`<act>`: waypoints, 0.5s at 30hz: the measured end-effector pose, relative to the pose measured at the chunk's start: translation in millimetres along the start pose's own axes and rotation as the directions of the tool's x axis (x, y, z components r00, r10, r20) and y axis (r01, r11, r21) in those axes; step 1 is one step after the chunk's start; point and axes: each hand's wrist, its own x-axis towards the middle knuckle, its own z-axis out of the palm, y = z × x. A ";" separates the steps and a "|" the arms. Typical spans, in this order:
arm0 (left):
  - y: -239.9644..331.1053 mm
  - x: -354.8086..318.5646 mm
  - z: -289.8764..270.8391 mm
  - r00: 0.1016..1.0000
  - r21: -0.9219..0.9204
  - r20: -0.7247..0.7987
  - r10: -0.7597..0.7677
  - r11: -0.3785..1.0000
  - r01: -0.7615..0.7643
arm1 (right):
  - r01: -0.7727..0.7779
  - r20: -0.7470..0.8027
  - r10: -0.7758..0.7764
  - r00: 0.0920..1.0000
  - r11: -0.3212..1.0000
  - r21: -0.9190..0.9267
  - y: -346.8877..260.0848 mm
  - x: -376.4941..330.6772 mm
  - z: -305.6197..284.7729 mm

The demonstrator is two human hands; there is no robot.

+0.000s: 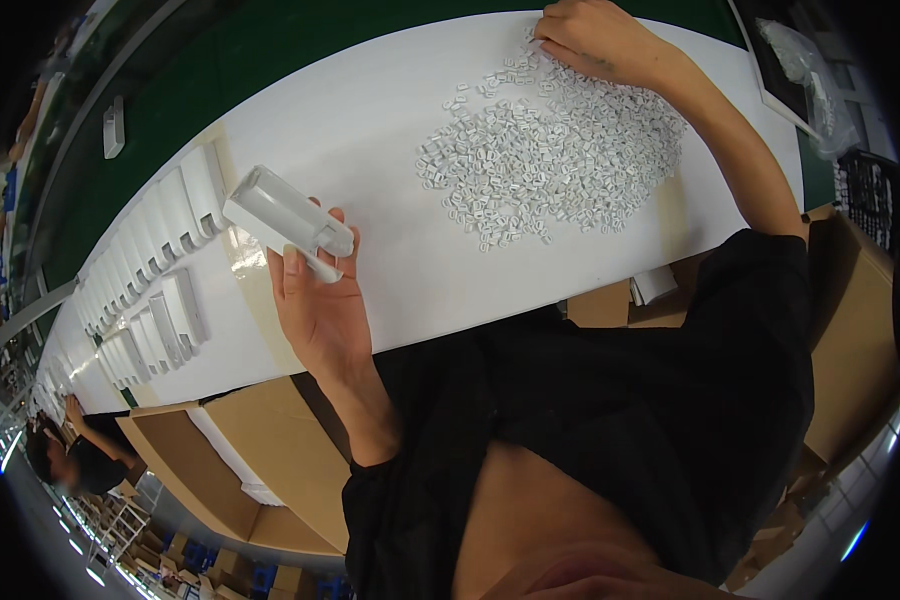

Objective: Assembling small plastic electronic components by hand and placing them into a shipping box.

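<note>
A long white plastic housing is gripped in the left hand above the white surface. Small white clips are pinched by the right hand at the pile's far edge. Many finished housings are lined up at the left; a large pile is left.

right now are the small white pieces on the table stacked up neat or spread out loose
Spread out loose. The small white pieces lie scattered in a wide flat patch on the white table, and the right hand touches its far edge.

Head-worn fisheye, steeply downward, close.

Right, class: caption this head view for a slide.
Left hand holds a white casing; right hand picks from a heap of clips.
</note>
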 end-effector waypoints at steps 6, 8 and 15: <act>-10.8 -0.9 6.0 0.987 -0.007 0.079 -0.139 0.990 0.140 | -0.038 0.009 0.037 0.999 0.974 0.223 2.9 -3.7 3.0; -12.8 -4.4 6.2 0.983 -0.006 0.075 -0.168 0.986 0.169 | -0.190 -0.061 0.216 0.974 0.938 0.291 -14.5 -2.8 4.9; -23.5 -2.2 17.8 0.971 -0.028 0.071 -0.229 0.973 0.231 | -0.208 -0.261 0.255 0.931 0.959 0.193 -103.4 40.8 3.1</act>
